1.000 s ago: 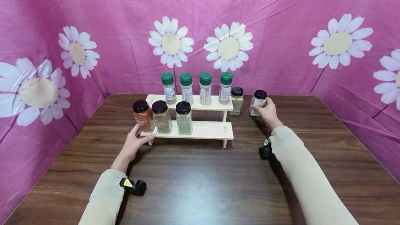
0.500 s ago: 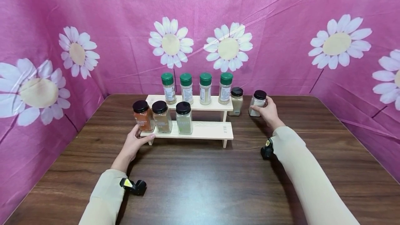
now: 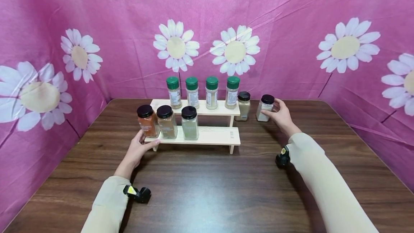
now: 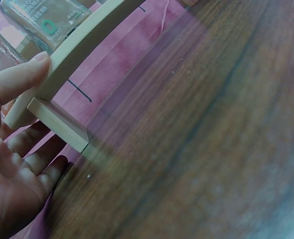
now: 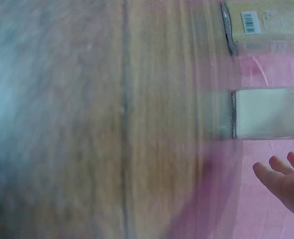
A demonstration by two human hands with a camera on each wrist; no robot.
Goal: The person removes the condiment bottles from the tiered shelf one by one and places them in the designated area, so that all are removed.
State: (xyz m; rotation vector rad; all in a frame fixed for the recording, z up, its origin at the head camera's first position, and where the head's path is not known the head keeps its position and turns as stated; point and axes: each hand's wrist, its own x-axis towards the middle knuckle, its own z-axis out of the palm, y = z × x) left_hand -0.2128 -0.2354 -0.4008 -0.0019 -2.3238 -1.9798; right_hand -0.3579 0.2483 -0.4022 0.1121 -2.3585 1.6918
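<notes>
My left hand (image 3: 137,150) grips the left end of the lower shelf of a two-tier wooden spice rack (image 3: 216,135). Its thumb lies on the shelf top in the left wrist view, other fingers beneath and beside the rack's leg (image 4: 62,127). On that shelf stand an orange-red spice jar (image 3: 148,125), a brown one (image 3: 167,127) and a pale green one (image 3: 190,127). My right hand (image 3: 282,116) is at the right side of a black-lidded jar of white seasoning (image 3: 262,112) upright on the table. In the right wrist view a gap shows between its fingertips and the jar (image 5: 271,113).
Several green-capped shaker bottles (image 3: 211,94) line the upper shelf (image 3: 200,108). A tan spice jar (image 3: 243,109) stands on the wooden table (image 3: 194,190) just right of the rack. A pink flowered cloth (image 3: 129,17) hangs behind.
My right hand has loosened and drawn slightly right, off the white jar, which stays in place. The left hand keeps its hold on the rack. The head view has shifted a little.
</notes>
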